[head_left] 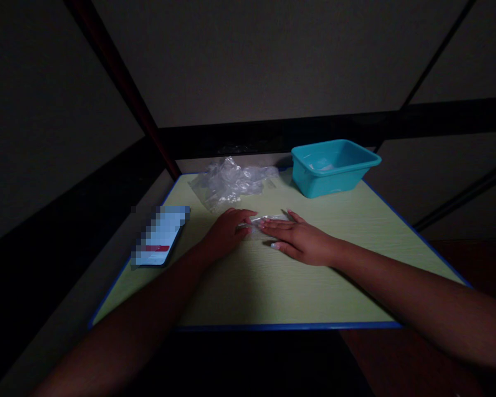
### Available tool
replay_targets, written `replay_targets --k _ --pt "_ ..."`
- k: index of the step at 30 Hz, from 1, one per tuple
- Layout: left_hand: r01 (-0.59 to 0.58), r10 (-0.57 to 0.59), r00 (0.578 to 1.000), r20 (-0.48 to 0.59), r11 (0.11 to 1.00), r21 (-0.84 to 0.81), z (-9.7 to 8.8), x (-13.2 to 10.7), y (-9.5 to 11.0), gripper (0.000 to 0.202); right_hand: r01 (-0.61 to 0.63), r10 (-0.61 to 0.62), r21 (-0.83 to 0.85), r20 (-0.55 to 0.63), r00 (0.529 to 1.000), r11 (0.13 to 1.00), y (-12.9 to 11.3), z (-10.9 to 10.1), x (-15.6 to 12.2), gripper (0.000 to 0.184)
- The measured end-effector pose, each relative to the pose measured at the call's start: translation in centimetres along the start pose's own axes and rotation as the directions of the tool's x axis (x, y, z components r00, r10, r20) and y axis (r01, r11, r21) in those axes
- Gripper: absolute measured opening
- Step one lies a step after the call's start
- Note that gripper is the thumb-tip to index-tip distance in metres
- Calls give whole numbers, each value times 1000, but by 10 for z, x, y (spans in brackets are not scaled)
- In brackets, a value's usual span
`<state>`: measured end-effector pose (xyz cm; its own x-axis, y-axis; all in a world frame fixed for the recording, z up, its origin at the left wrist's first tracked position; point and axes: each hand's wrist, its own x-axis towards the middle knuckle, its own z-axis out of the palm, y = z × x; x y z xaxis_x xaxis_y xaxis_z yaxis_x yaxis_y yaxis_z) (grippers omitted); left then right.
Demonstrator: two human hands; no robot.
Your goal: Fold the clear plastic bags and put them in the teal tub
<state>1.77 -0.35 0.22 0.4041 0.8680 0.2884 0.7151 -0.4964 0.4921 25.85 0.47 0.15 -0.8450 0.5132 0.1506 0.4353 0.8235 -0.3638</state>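
Note:
A small clear plastic bag (256, 233) lies flattened on the table in front of me, partly hidden under my fingers. My left hand (228, 230) has its fingers curled round the bag's left end, with the thumb on the near side. Stretched flat across the bag from the right is my right hand (301, 238), its fingers spread and pressing on the plastic. Behind my hands sits a loose heap of crumpled clear plastic bags (235, 181).
The pale green table (231, 292) has a blue edge. At the back right stands a turquoise plastic basin (328, 182), with something pale inside that I cannot make out. A phone (161, 237) with a lit screen lies at the left edge. Walls rise behind.

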Motion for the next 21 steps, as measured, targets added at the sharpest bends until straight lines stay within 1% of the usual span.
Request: replay_targets --k 4,6,8,11,14,16,19,21 --pt "-59 60 997 -44 998 33 0 4 -3 19 11 -11 -4 -18 1000 1000 0 -1 -1 46" --pt "-99 102 993 -63 994 54 -1 4 -5 14 23 -24 -7 -27 999 1000 -2 -2 -1 45" --pt "-126 131 988 -79 990 67 -1 5 -7 13 43 -43 -5 -30 999 999 -2 -3 -1 45" --pt "-135 143 985 -98 987 84 -1 4 -9 13 65 -65 -5 -24 998 998 -2 -2 -1 47" --pt "-137 146 987 -71 983 125 -2 3 -10 13 79 -79 -11 1 997 997 -1 -1 0 48" --pt "-141 148 988 -48 980 140 -5 2 -10 17 93 -92 -11 31 995 996 -1 -1 -1 47" --pt "-142 149 988 -48 982 123 -10 0 -8 25 101 -99 -18 78 992 995 -3 -1 -1 48" --pt "-144 151 987 -46 982 120 -13 -1 -6 26 96 -93 -33 93 991 995 -5 -1 -1 50"
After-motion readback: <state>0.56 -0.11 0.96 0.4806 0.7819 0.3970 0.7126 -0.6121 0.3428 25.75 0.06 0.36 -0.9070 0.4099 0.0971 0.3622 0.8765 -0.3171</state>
